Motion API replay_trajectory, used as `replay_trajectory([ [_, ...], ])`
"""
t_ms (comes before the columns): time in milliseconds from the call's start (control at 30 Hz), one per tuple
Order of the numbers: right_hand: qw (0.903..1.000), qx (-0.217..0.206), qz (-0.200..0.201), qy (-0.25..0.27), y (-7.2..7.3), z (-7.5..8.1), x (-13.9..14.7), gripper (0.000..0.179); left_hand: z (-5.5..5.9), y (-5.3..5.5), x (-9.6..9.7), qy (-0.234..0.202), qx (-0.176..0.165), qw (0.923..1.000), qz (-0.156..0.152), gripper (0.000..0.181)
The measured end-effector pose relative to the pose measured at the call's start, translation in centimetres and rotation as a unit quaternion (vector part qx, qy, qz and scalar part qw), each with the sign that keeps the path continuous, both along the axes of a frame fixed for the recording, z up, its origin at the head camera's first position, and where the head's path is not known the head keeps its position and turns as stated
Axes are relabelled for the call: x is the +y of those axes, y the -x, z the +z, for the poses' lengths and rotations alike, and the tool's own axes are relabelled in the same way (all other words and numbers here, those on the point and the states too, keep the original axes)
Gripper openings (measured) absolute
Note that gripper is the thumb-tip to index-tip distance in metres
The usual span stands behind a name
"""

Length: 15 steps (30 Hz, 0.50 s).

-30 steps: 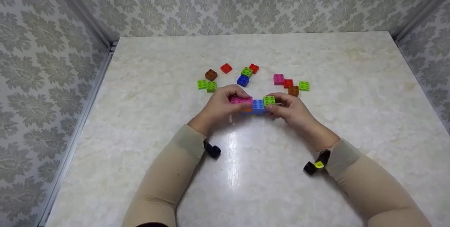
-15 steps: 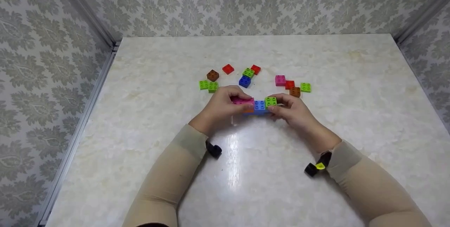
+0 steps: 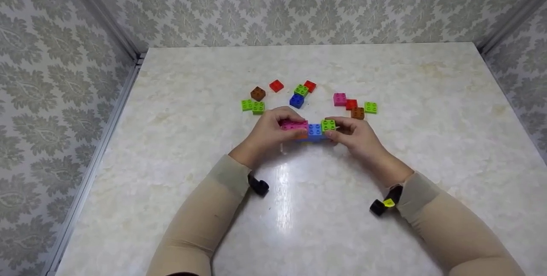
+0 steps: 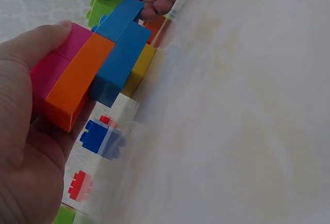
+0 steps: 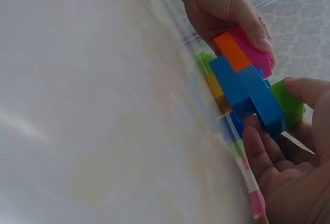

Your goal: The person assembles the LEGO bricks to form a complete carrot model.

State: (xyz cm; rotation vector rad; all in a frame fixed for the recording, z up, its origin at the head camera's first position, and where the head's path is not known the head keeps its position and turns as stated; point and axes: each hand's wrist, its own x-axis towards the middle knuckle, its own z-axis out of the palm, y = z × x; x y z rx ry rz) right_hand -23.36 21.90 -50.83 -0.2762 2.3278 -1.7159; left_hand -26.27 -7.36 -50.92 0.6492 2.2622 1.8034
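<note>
A block build stands in the middle of the table, with a yellow brick (image 4: 140,70) lowest, a long blue brick (image 4: 121,62) over it, then an orange brick (image 4: 82,77) and another blue brick (image 3: 315,129) side by side. Pink bricks (image 3: 295,125) cover the orange one. My left hand (image 3: 273,129) grips this left end, thumb along the pink side. At the other end a green 2x2 brick (image 3: 328,125) sits on the blue brick's right end. My right hand (image 3: 354,133) pinches that green brick, thumb in front; its lower fingers curl beneath the blue end (image 5: 265,105).
Behind the hands lie loose bricks: a brown brick (image 3: 257,93) and green ones (image 3: 258,107) at left, a dark blue brick (image 3: 297,101) in the middle, a pink brick (image 3: 340,99) and another brown brick (image 3: 357,113) at right. A patterned wall (image 3: 299,7) borders the table's back.
Both hands keep their hold on the build, which stays in nearly the same place. The whole head view shifts slightly; the loose bricks lie as before.
</note>
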Motion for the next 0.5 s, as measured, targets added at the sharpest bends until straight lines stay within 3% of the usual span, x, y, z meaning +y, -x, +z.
replay_trajectory([
  [67,0.9994,0.026,-0.022,-0.003,0.0,0.0,0.2,0.039,-0.1,0.1,0.1,-0.001,0.000,1.0000,-0.002,0.023],
  [167,0.9942,0.064,-0.085,0.017,0.2,0.0,0.7,0.034,-0.1,0.0,0.1,-0.001,0.000,1.0000,-0.003,0.023],
  [367,0.9602,0.115,-0.248,0.059,1.5,0.2,2.2,0.029,-0.1,0.0,0.1,-0.003,0.009,1.0000,0.001,0.024],
  [500,0.9478,0.108,-0.299,0.032,2.3,0.1,3.3,0.029,-0.4,0.0,0.1,-0.005,0.026,0.9996,-0.001,0.025],
])
